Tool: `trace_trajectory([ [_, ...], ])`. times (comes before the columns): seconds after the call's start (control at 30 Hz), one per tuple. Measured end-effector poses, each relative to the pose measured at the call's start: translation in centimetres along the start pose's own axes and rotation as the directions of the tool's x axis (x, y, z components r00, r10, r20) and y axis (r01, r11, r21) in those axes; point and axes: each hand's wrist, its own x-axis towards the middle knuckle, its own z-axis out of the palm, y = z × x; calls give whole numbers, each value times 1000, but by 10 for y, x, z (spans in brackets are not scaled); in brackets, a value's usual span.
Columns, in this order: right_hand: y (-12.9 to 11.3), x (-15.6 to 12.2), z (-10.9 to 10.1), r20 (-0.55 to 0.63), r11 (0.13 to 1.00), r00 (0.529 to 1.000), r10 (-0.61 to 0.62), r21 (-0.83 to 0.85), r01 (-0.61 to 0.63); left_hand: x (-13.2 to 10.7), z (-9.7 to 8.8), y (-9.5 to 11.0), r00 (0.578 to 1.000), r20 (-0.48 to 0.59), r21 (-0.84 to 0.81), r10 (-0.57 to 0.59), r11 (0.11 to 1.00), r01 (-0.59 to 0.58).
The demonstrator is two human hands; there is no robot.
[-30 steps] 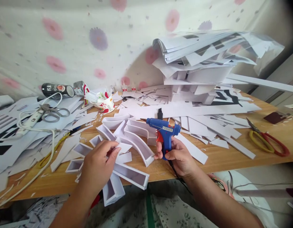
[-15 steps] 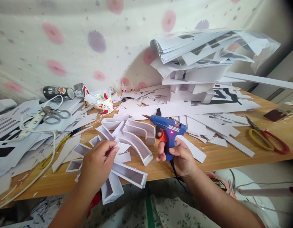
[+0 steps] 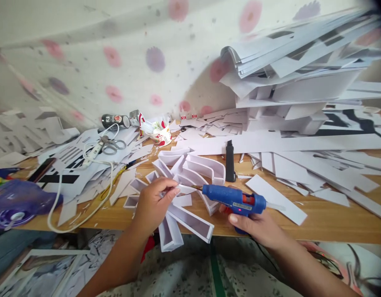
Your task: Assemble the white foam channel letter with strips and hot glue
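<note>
Blue glue gun point(image 3: 235, 200), upright a second ago, now lies level in the right hand point(image 3: 255, 222), which grips it, its tip touching the white strip point(image 3: 186, 189) pinched by the left hand point(image 3: 153, 204) above the table point(image 3: 332, 222), so gluing looks begun.

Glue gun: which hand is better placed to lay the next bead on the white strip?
Right. The right hand already grips the glue gun, whose nozzle points at the white strip. The left hand pinches that strip over the white channel piece, so it is occupied steadying it.
</note>
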Motion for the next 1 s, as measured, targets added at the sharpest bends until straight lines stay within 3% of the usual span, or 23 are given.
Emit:
trace_trajectory([
  [0.13,-7,3,3,46,977,994,-103,-182,110,1,-1,5,987,-64,38,145,989,-143],
  [0.33,-8,7,3,91,884,972,-215,-405,233,-1,0,9,962,-46,102,268,960,-262],
  [0.5,-10,9,3,144,869,969,-200,-431,244,-2,1,11,949,-20,122,314,943,-309],
  [0.63,-12,9,5,118,869,971,-208,-433,239,-4,1,11,935,-19,131,355,928,-349],
  [0.87,-14,8,6,66,941,986,-156,-293,168,-6,0,12,941,-12,128,338,934,-334],
  [1.0,-10,7,4,54,899,973,-225,-374,229,-7,0,13,942,-23,126,336,935,-331],
])
